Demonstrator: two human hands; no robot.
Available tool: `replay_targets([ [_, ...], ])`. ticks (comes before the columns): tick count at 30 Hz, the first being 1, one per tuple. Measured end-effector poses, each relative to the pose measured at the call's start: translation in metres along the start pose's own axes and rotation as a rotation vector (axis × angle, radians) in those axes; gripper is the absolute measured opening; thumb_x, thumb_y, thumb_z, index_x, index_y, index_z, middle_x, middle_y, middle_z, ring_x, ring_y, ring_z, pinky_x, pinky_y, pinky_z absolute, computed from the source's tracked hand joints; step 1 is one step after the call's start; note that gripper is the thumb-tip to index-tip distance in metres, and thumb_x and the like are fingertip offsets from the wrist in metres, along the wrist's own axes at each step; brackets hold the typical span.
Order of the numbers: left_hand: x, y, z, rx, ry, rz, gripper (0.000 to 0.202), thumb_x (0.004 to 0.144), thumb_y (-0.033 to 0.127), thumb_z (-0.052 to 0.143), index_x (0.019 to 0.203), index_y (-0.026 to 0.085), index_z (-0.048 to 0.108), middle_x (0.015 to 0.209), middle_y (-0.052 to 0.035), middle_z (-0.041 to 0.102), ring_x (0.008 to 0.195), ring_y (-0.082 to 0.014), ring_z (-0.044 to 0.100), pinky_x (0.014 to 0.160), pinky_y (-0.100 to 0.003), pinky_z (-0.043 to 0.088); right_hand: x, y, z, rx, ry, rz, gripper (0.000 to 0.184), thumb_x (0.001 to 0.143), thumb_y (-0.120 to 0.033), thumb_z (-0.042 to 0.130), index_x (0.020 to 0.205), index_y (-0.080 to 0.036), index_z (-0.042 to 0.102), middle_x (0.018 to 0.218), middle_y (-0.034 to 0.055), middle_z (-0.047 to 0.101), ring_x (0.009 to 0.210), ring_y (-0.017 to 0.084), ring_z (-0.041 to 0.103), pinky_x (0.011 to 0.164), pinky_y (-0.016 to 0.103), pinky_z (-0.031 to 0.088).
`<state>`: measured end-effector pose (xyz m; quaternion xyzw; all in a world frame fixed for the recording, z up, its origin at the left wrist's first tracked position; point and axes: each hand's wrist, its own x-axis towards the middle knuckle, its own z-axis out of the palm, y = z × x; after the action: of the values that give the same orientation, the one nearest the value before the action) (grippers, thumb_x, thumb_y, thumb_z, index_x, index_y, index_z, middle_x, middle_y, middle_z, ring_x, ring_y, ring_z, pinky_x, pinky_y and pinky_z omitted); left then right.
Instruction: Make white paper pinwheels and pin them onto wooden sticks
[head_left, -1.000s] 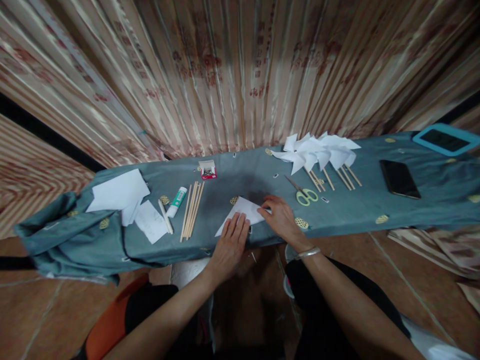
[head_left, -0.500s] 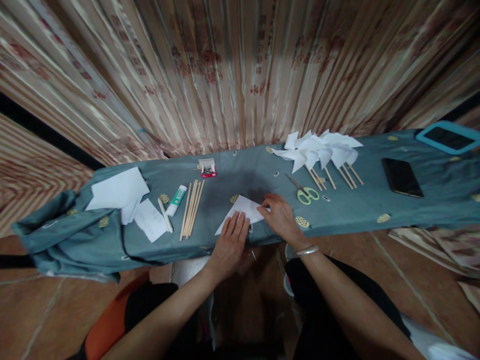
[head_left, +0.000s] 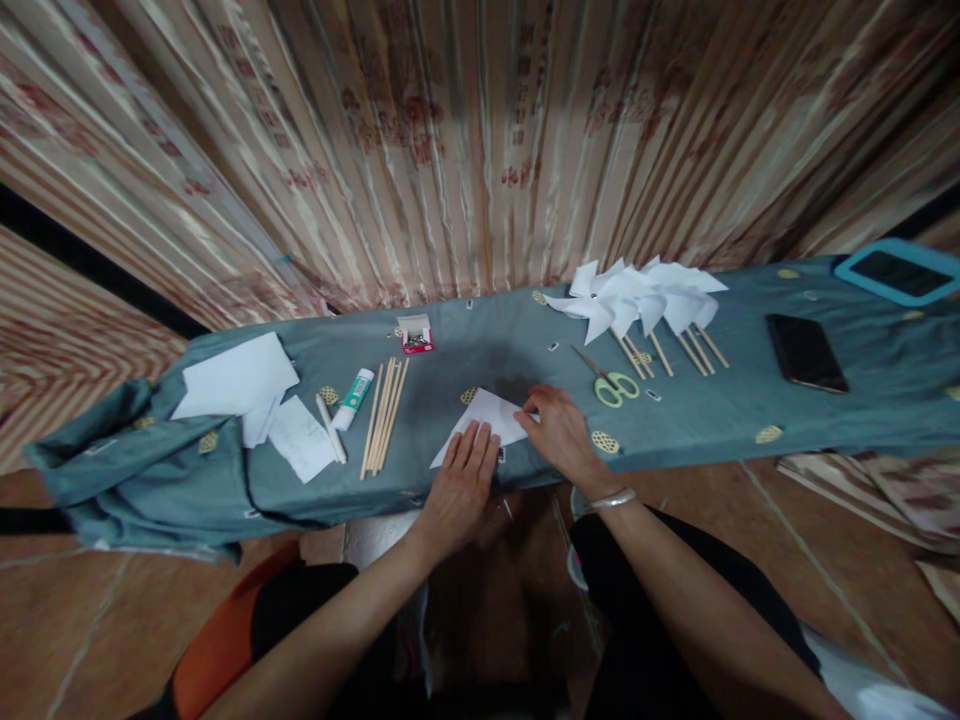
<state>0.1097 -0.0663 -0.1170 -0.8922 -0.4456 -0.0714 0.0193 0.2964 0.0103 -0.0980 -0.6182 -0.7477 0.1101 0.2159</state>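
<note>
A white sheet of paper folded into a triangle (head_left: 487,408) lies near the table's front edge. My left hand (head_left: 461,475) rests flat on its lower left part, fingers stretched out and pressing it down. At the right corner, my right hand (head_left: 559,435) has its fingers bent, with thumb and forefinger closed on the paper's edge. The palm hides part of that corner. Left of my hands lie several thin wooden sticks (head_left: 386,418). Green-handled scissors (head_left: 615,388) lie beyond my right hand.
Several white paper pinwheels (head_left: 637,295) on sticks lie at the back right, near a black phone (head_left: 806,352) and a blue-framed tablet (head_left: 900,272). Leftward are a red pin box (head_left: 417,335), a glue stick (head_left: 353,400), a white pen-like stick (head_left: 330,428) and paper sheets (head_left: 240,375).
Both hands stay in almost the same place on the folded paper. The view shifts very slightly; nothing else visibly moves.
</note>
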Motion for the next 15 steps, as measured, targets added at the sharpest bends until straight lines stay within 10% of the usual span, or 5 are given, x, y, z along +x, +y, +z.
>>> replay_targets([
  [15,0.002,0.001,0.001,0.057,-0.021,-0.008,0.068,0.09,0.028,0.05,0.148,0.001,0.026,0.155,-0.027,0.028,0.148,-0.0355,0.018,0.115,-0.056,0.028,-0.028,-0.011,0.01,0.019,0.031,-0.041,0.063,0.089,-0.041,0.055,0.14,-0.006,0.042,0.145,0.0252,0.045,0.134,0.035,0.042,0.106,0.049,0.036],
])
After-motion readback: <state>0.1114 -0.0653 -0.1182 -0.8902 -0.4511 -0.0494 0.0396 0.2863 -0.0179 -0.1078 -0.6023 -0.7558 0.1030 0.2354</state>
